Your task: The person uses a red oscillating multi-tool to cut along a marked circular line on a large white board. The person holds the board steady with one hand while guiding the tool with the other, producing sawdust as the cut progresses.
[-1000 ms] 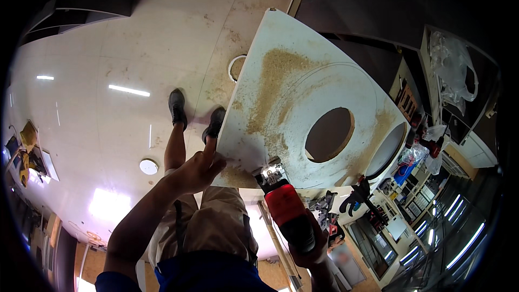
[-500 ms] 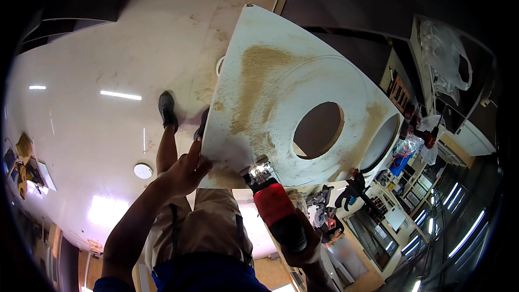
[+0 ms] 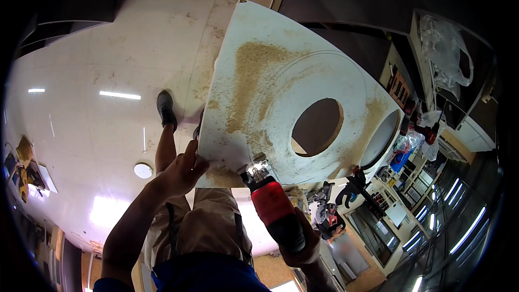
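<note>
A white board (image 3: 346, 75) with brown sawdust on it lies before me. It has a large round hole through its middle, a second one near its right edge, and curved pencil lines. My right hand (image 3: 303, 243) is wrapped round the rear of a red and black jigsaw (image 3: 272, 205). The jigsaw's lit metal front rests on the board's near edge; its blade is hidden from me. At the board's near left corner, my left hand (image 3: 184, 173) grips the edge, with some fingers out of sight.
A black clamp (image 3: 357, 186) sits at the board's right near edge. Beyond are red cordless tools (image 3: 430, 132), a clear plastic bag (image 3: 446, 57) and dark panels (image 3: 346, 5). Sawdust marks the pale floor (image 3: 108, 130); a round white disc (image 3: 143, 170) is on it at left.
The board and jigsaw appear slightly further left and up in view. Both hands keep their holds, and the jigsaw has barely moved against the board.
</note>
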Available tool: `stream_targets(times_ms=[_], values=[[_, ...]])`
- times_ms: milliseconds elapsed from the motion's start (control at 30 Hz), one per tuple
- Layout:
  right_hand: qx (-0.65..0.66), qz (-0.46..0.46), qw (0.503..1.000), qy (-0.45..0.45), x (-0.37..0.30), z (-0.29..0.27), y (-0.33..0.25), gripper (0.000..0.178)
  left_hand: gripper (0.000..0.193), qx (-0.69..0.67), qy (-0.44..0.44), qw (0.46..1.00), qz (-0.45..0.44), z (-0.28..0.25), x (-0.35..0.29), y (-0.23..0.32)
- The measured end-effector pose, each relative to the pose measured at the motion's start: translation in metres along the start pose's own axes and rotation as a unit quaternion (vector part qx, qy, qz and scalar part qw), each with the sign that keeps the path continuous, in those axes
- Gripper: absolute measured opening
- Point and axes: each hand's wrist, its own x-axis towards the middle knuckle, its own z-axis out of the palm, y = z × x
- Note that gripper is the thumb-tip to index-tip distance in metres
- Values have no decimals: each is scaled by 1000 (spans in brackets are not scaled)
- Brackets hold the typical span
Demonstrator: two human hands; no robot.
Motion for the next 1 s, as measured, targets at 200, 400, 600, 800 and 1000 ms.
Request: stream_targets(times_ms=[200,400,600,800,1000], values=[[13,-1,1000,5,-2,3,6,82,37,-6,-2,1000,-19,-3,-3,2],[-6,15,1000,12,0,2,-5,80,39,-15,3,1000,13,1,0,-7],[-11,4,1000,20,0,3,-2,80,40,-32,-1,999,-26,0,-2,2],[1,19,1000,14,-2,5,-1,83,40,-27,4,1000,-16,0,-2,1],[9,10,1000,21,0,6,0,82,39,-10,-8,1000,-16,-2,-2,-2]])
